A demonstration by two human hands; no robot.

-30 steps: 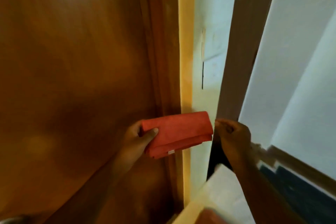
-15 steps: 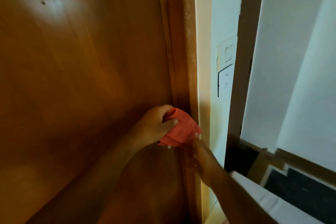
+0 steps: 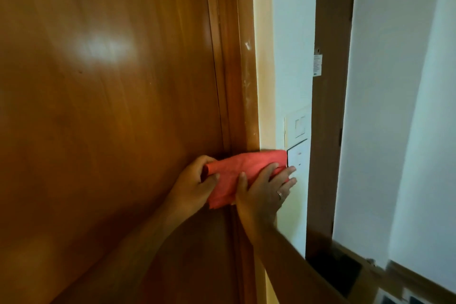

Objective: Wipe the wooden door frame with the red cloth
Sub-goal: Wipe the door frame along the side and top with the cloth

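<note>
The red cloth (image 3: 243, 169) lies folded across the wooden door frame (image 3: 243, 69), a vertical brown strip with pale scuff marks running up the middle of the view. My left hand (image 3: 195, 185) grips the cloth's left end against the door. Flat on the cloth's right part rests my right hand (image 3: 265, 192), fingers spread and reaching onto the wall. A ring shows on one finger. The frame behind the cloth is hidden.
The glossy wooden door (image 3: 106, 106) fills the left. Right of the frame is a cream wall with a white switch plate (image 3: 299, 140), then a second dark wooden frame (image 3: 329, 106) and white walls. A pale object sits at the bottom right.
The cloth has been spread out wider across the frame. My right hand has come up from below and now lies flat on it. The view has shifted to the left.
</note>
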